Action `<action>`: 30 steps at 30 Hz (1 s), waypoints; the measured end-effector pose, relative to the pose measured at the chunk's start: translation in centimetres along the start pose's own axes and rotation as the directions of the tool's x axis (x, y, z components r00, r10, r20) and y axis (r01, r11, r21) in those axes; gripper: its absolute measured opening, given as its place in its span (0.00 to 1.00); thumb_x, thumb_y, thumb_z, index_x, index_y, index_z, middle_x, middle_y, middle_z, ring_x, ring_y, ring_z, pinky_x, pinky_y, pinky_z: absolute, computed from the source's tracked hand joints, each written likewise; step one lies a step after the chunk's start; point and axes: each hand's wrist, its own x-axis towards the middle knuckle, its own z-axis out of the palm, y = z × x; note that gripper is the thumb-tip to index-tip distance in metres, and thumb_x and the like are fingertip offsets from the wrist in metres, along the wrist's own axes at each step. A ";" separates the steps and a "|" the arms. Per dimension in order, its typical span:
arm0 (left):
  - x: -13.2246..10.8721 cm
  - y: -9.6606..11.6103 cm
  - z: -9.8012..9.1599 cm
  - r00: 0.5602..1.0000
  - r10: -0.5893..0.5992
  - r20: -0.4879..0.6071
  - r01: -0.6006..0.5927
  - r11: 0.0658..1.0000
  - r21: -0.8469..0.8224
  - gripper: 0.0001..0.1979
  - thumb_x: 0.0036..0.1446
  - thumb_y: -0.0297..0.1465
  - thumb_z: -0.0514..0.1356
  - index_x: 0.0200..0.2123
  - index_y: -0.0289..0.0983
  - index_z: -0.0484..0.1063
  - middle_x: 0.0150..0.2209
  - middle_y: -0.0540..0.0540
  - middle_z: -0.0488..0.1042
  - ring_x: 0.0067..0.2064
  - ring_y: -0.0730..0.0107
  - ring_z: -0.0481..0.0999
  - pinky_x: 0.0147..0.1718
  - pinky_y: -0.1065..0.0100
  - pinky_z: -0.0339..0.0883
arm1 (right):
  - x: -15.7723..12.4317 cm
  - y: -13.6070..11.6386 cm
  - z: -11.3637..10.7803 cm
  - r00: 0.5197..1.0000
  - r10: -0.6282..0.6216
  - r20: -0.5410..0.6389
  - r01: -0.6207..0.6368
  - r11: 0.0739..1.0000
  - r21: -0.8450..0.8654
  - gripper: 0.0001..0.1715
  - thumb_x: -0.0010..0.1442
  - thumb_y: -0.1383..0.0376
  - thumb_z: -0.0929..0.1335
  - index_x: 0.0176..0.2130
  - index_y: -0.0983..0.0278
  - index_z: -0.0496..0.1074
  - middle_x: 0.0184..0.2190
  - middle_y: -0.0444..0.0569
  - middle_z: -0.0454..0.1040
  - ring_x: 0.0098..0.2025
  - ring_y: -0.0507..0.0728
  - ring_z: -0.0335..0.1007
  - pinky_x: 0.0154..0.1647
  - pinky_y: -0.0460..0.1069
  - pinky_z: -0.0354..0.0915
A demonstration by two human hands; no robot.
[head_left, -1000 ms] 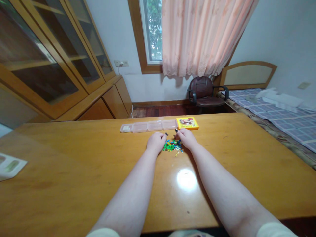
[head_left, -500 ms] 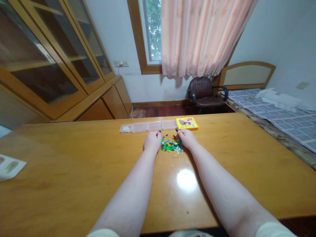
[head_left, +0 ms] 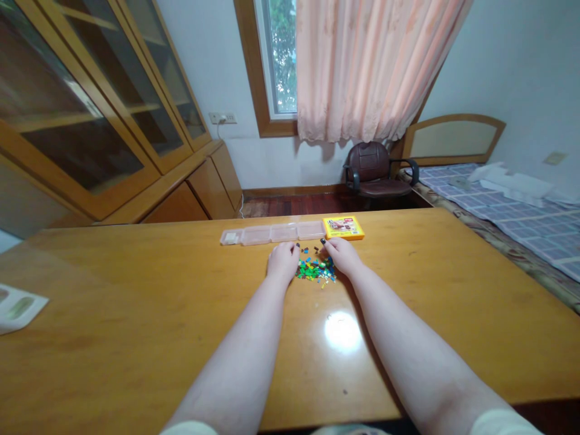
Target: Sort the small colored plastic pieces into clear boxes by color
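A loose pile of tiny building bricks [head_left: 312, 269], mostly green with blue, white and yellow ones, lies on the wooden table [head_left: 190, 314]. At its left edge is my left hand [head_left: 283, 262], fingers curled in, their tips largely hidden. My right hand [head_left: 344, 256] rests against the right side of the pile, also curled, with its dark-nailed thumb toward the far side. Whether either hand pinches a brick is too small to see. Between the thumbs, a few brown and blue bricks [head_left: 306, 250] lie apart from the main heap.
Beyond the hands, a row of clear plastic compartments [head_left: 258, 234] adjoins a yellow box [head_left: 344, 228] near the table's far edge. A white object with cutouts [head_left: 20, 308] sits at the left edge. An office chair [head_left: 374, 169] stands past the table.
My left hand has shifted slightly right, toward the pile. A couple of brown and blue bricks now lie in the gap near the thumbs. My right hand has barely moved.
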 end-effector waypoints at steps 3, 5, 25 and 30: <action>0.0 0.0 0.1 1.000 0.002 0.003 -0.002 1.000 0.031 0.16 0.60 0.36 0.49 0.34 0.39 0.76 0.37 0.43 0.75 0.40 0.63 0.72 0.39 0.66 0.62 | 0.0 0.0 0.0 1.000 0.007 0.013 -0.006 0.999 -0.041 0.25 0.62 0.56 0.59 0.26 0.65 0.76 0.27 0.50 0.75 0.31 0.54 0.69 0.33 0.46 0.58; -0.1 0.1 0.2 0.998 0.058 0.022 -0.059 0.998 0.021 0.15 0.59 0.36 0.49 0.35 0.40 0.76 0.38 0.43 0.75 0.41 0.62 0.71 0.41 0.66 0.62 | 0.0 -0.1 0.1 0.998 -0.038 0.051 0.039 0.999 -0.033 0.23 0.61 0.56 0.60 0.28 0.65 0.76 0.29 0.50 0.75 0.32 0.55 0.69 0.35 0.46 0.59; -0.5 0.4 -0.1 0.982 0.174 0.072 -0.175 0.985 0.002 0.14 0.56 0.34 0.52 0.30 0.39 0.77 0.33 0.45 0.73 0.37 0.65 0.70 0.37 0.67 0.61 | -0.1 0.2 0.4 1.000 0.001 -0.003 -0.001 0.998 0.061 0.23 0.62 0.57 0.59 0.28 0.66 0.76 0.27 0.50 0.76 0.31 0.54 0.69 0.34 0.46 0.60; -0.5 0.4 -0.3 0.982 0.182 0.047 -0.181 0.983 -0.012 0.16 0.57 0.34 0.51 0.26 0.37 0.75 0.30 0.45 0.72 0.34 0.67 0.68 0.35 0.68 0.59 | -0.1 0.2 0.4 0.999 -0.025 0.028 0.022 0.993 0.120 0.24 0.62 0.57 0.59 0.25 0.66 0.75 0.24 0.49 0.75 0.28 0.54 0.69 0.31 0.46 0.60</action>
